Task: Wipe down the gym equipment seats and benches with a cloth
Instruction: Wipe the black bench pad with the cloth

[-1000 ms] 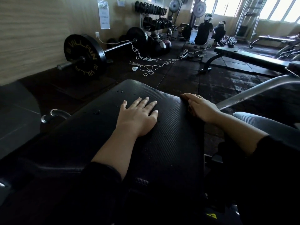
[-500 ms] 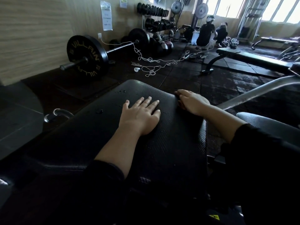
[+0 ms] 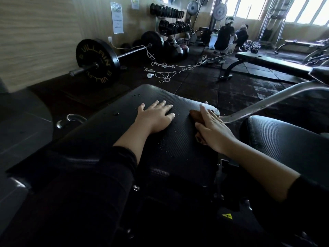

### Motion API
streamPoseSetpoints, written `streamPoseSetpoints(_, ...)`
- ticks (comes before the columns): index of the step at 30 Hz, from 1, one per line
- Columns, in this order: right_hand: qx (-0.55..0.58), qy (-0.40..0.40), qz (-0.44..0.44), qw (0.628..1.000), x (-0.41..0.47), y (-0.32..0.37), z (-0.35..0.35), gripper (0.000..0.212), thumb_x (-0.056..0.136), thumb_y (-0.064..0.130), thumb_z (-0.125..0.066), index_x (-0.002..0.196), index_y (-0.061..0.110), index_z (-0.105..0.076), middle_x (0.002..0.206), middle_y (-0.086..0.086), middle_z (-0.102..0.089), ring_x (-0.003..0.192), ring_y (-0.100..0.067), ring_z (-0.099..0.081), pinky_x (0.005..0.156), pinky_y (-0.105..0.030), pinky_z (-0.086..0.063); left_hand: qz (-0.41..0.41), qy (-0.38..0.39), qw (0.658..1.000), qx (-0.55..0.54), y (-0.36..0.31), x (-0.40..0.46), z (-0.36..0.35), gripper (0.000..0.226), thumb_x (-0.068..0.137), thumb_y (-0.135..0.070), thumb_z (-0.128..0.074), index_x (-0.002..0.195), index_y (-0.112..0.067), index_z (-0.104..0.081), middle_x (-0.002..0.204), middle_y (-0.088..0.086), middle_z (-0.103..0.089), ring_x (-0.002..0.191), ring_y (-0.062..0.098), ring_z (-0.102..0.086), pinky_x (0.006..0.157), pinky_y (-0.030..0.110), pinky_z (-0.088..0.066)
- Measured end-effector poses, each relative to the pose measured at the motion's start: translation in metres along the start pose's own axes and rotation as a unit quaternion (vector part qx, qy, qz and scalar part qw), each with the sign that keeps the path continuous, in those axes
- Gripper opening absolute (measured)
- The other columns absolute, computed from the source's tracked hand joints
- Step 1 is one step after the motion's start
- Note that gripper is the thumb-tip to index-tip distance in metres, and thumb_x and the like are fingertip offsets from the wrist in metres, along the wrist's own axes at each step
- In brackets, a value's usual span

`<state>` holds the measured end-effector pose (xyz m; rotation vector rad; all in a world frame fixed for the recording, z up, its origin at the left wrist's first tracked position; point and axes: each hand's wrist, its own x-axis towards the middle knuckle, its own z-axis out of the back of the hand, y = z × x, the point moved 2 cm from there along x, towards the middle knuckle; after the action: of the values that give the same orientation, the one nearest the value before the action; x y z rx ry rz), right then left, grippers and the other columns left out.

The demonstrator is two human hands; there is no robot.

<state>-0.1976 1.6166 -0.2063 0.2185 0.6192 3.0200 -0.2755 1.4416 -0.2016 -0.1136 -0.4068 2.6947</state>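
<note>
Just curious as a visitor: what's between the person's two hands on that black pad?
In the head view, only bare textured pad with small water droplets lies between the left hand and the right hand, which presses a brownish cloth.

- The brown folded cloth (image 3: 195,115) is mostly covered by the right hand (image 3: 212,131); only its edges show.
- The black ribbed bench pad (image 3: 110,139) is hidden at its near end by dark sleeves.
- Print on the white wall notice (image 3: 117,17) is too small to read.

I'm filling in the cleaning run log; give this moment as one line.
step: wiping | left hand: flat on black textured seat pad | right hand: pressing brown cloth at pad's right edge | droplets on pad
</note>
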Motion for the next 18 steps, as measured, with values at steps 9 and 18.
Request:
streamPoseSetpoints(9, 0.032, -0.034, -0.009, 0.999, -0.006, 0.007, -0.002, 0.050, 0.096, 0.033, -0.041, 0.145, 0.035, -0.033, 0.156, 0.011, -0.023, 0.145, -0.012, -0.011, 0.119, -0.034, -0.007, -0.002, 0.012, 0.998, 0.058, 0.047, -0.082, 0.017, 0.056, 0.098, -0.059, -0.024, 0.150, -0.043, -0.013, 0.160, -0.014, -0.004, 0.146, 0.003, 0.002, 0.119, 0.045, 0.008)
streamPoseSetpoints(18, -0.002, 0.006, 0.015, 1.000, -0.027, 0.012, 0.000, 0.060, 0.096, 0.041, -0.044, 0.150, 0.032, -0.018, 0.158, 0.013, -0.005, 0.145, -0.005, 0.002, 0.115, -0.026, -0.002, -0.002, -0.014, 0.998, 0.069, 0.053, -0.085, 0.009, 0.052, 0.098, -0.058, -0.017, 0.149, -0.047, -0.009, 0.160, -0.018, -0.001, 0.146, 0.001, 0.004, 0.119, 0.044, 0.007)
